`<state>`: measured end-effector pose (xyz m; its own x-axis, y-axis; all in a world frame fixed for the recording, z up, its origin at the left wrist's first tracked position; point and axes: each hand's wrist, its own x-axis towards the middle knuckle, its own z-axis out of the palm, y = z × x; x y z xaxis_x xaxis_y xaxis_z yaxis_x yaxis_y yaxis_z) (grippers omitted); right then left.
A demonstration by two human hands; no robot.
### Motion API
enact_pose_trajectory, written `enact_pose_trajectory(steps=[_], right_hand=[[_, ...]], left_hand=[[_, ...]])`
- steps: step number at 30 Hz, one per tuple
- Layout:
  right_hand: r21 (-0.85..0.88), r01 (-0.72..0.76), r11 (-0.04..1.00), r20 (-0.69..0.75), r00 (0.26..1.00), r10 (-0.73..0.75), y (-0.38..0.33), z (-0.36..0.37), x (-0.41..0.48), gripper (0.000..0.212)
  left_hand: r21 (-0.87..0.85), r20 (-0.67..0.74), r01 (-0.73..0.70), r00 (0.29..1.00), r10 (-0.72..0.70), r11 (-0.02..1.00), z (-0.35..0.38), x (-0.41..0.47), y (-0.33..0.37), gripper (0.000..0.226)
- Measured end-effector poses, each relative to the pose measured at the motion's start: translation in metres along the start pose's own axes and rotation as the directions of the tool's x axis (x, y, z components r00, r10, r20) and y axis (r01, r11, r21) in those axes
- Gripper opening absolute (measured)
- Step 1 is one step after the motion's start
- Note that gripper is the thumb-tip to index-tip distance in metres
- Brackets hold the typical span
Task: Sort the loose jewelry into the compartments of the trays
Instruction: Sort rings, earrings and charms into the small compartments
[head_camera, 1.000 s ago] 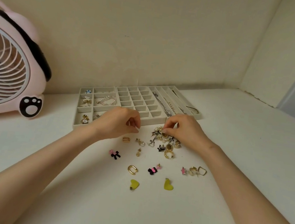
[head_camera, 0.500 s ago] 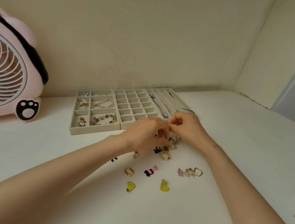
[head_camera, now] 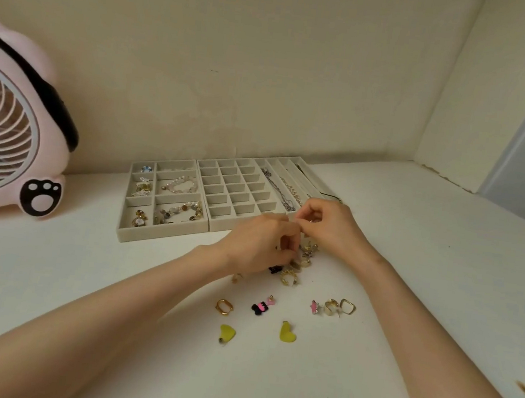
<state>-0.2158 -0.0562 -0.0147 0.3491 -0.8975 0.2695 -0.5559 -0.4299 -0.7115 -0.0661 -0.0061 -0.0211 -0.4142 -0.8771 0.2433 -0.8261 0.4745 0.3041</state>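
My left hand (head_camera: 258, 248) and right hand (head_camera: 328, 228) pinch one tiny piece (head_camera: 310, 220) together at centre frame; the grid tray (head_camera: 238, 192) lies just above my fingers (head_camera: 288, 235).

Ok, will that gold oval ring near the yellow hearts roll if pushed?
Probably not: the gold oval ring lies flat on the table and isn't round. It looks rigid and polished, so likely slides and may slip when pinched.

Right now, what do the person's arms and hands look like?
The left forearm and right forearm are bare, no sleeves in view. The left hand and right hand wear no gloves; neither wrist shows a watch or bracelet. Finger rings cannot be told.
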Motion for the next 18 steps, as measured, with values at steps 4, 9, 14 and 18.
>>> enact_pose_trajectory(steps=[4, 9, 14, 18], right_hand=[[0.073, -0.021, 0.997, -0.008, 1.000, 0.021, -0.0013, -0.0009, -0.0009, 0.014], [0.116, -0.036, 0.993, -0.016, 0.999, 0.039, -0.0008, 0.0000, -0.0007, 0.022], [0.158, -0.033, 0.987, -0.013, 0.999, 0.035, -0.0024, -0.0021, -0.0012, 0.017], [0.202, -0.030, 0.979, -0.016, 0.999, 0.034, -0.0038, -0.0040, -0.0015, 0.015]], left_hand=[[-0.058, 0.006, 0.025, 1.000, -0.025, 0.998, -0.0051, -0.0019, -0.0058, 0.009], [-0.029, 0.038, 0.024, 0.999, -0.023, 0.999, 0.0002, -0.0014, -0.0007, 0.017], [-0.031, 0.042, -0.007, 0.999, 0.009, 1.000, 0.0011, 0.0015, 0.0038, 0.013], [-0.069, 0.024, 0.039, 0.999, -0.038, 0.997, -0.0061, 0.0007, 0.0010, 0.012]])
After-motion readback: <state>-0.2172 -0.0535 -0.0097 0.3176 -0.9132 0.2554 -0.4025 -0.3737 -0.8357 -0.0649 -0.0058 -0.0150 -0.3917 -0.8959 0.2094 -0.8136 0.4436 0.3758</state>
